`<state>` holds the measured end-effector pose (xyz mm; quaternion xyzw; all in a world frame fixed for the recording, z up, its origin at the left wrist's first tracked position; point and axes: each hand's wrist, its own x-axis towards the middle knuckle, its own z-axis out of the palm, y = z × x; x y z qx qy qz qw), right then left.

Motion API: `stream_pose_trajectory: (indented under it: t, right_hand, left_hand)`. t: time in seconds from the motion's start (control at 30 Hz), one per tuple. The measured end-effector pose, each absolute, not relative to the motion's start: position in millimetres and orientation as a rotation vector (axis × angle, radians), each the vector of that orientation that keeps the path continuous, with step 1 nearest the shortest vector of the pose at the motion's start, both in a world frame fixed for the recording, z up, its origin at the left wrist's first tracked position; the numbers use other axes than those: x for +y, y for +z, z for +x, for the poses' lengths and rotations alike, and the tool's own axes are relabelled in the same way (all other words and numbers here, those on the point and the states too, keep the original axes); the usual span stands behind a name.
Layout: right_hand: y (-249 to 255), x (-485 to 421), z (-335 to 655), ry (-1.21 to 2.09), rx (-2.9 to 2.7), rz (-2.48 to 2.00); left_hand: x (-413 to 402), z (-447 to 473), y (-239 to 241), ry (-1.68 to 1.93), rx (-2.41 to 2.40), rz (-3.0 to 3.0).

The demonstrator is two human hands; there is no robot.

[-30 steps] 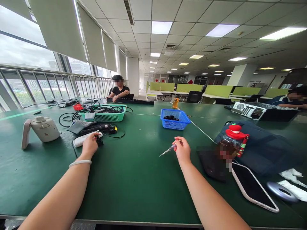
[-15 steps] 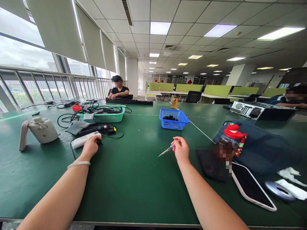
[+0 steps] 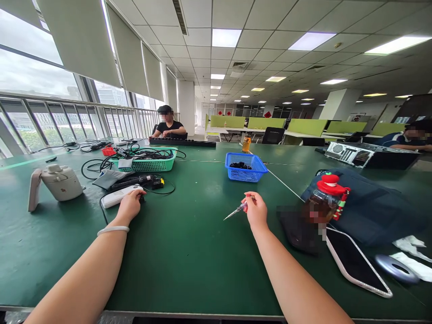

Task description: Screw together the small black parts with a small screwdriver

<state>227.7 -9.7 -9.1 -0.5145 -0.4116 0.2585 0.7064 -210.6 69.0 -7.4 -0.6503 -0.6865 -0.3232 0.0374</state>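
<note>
My right hand (image 3: 256, 210) is closed round the handle of a clear tester screwdriver (image 3: 236, 210), whose metal tip points left above the green table (image 3: 189, 252). My left hand (image 3: 130, 203) rests on the table with its fingers curled over a small black plug, mostly hidden under them. That hand touches the near end of a white power strip (image 3: 116, 197). A white bracelet sits on my left wrist.
Behind the strip lie black cables, a grey cloth and a green basket (image 3: 148, 164) of cables. A blue basket (image 3: 245, 167) stands mid-table, a white kettle (image 3: 59, 182) at left. At right are a red-capped jar (image 3: 326, 198), a phone (image 3: 354, 263) and a dark bag. Two people sit far off.
Both hands stay almost where they were. My left hand's fingers have shifted slightly on the small black plug by the power strip.
</note>
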Motion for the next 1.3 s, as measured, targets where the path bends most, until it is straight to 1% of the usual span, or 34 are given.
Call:
stream_pose_trajectory:
  t: [0.33,0.77,0.87,0.93,1.0,1.1,1.2,1.3]
  right_hand:
    - [-9,-11,227,0.573,-0.928,-1.142]
    - [-9,-11,226,0.583,-0.935,-1.123]
    - [-8,-11,226,0.583,-0.933,-1.120]
    - [-8,-12,225,0.584,-0.931,-1.120]
    - [-8,-12,225,0.588,-0.931,-1.123]
    - [-8,-12,224,0.595,-0.937,-1.126]
    - [-7,-12,224,0.599,-0.944,-1.127]
    - [-7,-13,224,0.597,-0.945,-1.129]
  left_hand:
    - [69,-214,-7,-0.988,-2.152,-1.959]
    - [62,-207,2,-0.805,-2.331,-1.947]
    - [58,-205,6,-0.905,-2.344,-1.884]
    - [54,-206,8,-1.009,-2.366,-1.752]
    - [50,-209,8,-1.036,-2.431,-1.620]
    - [48,-214,5,-0.883,-2.535,-1.570]
    - [49,-217,-1,-0.708,-2.537,-1.618]
    - [51,-218,-4,-0.666,-2.506,-1.626]
